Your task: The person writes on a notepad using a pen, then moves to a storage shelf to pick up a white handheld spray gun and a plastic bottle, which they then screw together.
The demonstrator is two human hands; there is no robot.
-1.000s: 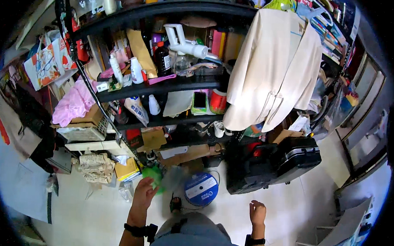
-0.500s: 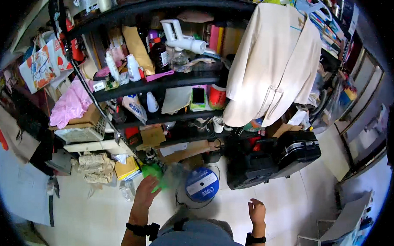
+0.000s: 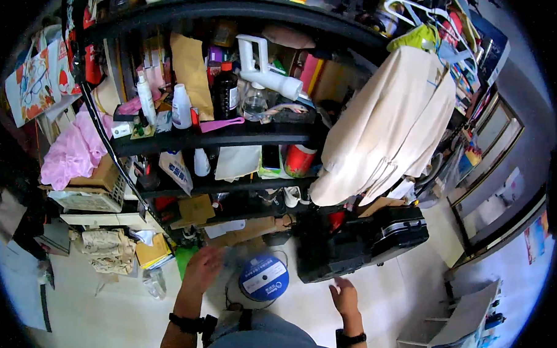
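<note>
My left hand (image 3: 203,269) hovers left of a round blue spool (image 3: 264,277) on the floor; its fingers look loosely apart, though motion blurs them, and I see nothing held. Dark cable curves around the spool, which has a white label band and a small centre hole. A bright green bag-like thing (image 3: 184,260) shows just beyond my left hand, partly hidden by it. Over the floor to the right of the spool, my right hand (image 3: 345,296) is open and empty, fingers slightly bent, near a black case (image 3: 331,255).
A black shelf rack (image 3: 218,134) full of bottles, papers and a white handheld appliance (image 3: 266,75) stands ahead. A cream jacket (image 3: 384,125) hangs at its right side. On the left are a pink cloth (image 3: 77,148) and crumpled fabric (image 3: 107,251). A white chair-like stand (image 3: 463,321) sits lower right.
The view has shifted right, so most things sit further left. My right hand has uncurled and moved closer to the black case. My left hand stays beside the spool.
</note>
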